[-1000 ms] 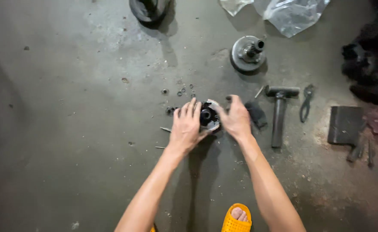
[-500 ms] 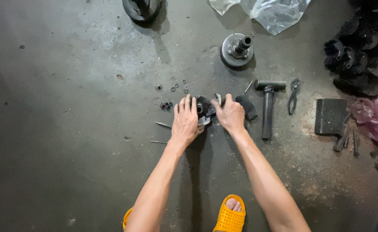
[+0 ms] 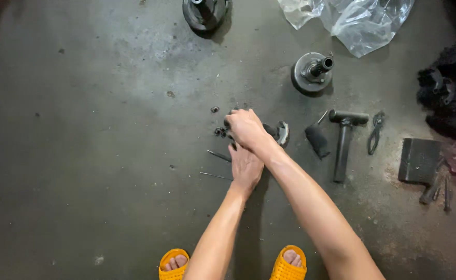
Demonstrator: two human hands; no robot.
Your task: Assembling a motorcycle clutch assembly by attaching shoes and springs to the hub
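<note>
While the right hand (image 3: 246, 127) curls its fingers down among small loose bolts (image 3: 220, 131), the left hand (image 3: 245, 166) lies flat just behind; whether anything is pinched, I cannot tell. Just right of the fingers sits the round metal part (image 3: 281, 133); a nudge could scatter bolts.

On the floor (image 3: 82, 155), the right hand (image 3: 246, 128) lies over the left hand (image 3: 246, 166), with the round part (image 3: 281, 133) just to their right and small nuts (image 3: 219, 130) to their left. Right of the part lies the hammer (image 3: 343, 145), then the pliers (image 3: 375, 132). Behind them stands the hub (image 3: 312, 72), and the bag (image 3: 352, 21) lies farther behind.
</note>
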